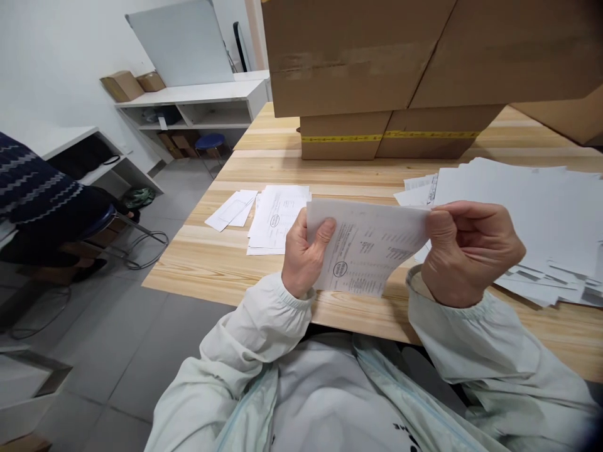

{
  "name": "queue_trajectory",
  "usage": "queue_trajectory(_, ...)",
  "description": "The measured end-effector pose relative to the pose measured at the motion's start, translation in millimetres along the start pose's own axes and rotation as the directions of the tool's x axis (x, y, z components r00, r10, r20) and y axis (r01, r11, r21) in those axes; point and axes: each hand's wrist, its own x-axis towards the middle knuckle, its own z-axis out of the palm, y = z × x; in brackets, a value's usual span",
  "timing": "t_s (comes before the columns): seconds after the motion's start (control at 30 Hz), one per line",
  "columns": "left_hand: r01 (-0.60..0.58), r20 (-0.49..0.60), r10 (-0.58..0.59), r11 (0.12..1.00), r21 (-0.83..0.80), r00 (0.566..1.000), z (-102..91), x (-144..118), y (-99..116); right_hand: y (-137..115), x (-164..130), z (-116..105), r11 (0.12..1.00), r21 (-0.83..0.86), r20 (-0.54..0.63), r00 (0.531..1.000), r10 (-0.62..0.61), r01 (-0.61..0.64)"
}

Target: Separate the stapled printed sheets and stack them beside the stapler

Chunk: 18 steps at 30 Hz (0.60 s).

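Observation:
Between both hands I hold a printed sheet of paper [367, 245] above the table's near edge. Lines of text and an oval stamp-like mark face me. My left hand [306, 251] grips its left side, thumb on top. My right hand [471, 248] pinches the upper right corner between thumb and fingers. Whether it is one sheet or more, I cannot tell. Just left of my left hand lies a small stack of similar printed sheets [276, 216], with smaller white slips [230, 210] beside it. Beyond my right hand spreads a large, uneven pile of paper [522, 213].
Large cardboard boxes [358, 56] are stacked at the back of the wooden table [198, 267], whose left edge drops to a grey floor. At the far left, a person in a patterned sweater [32, 182] sits on a stool. White shelves [202, 97] stand behind.

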Motion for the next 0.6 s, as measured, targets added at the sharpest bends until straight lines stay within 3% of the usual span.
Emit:
queue_trajectory(0.37, 0.006, 0.03, -0.004, 0.998, -0.066, 1.0, 0.8, -3.3, -1.1, 2.9, 0.4, -2.3, 0.997, -0.064, 0.069, 0.997, 0.041, -0.036)
queue_trajectory(0.6, 0.006, 0.004, -0.006, 0.999, -0.032, 1.0, 1.0, -3.2, 0.2, -0.9, -1.7, -1.1, 0.996, -0.085, 0.067, 0.998, 0.003, 0.003)
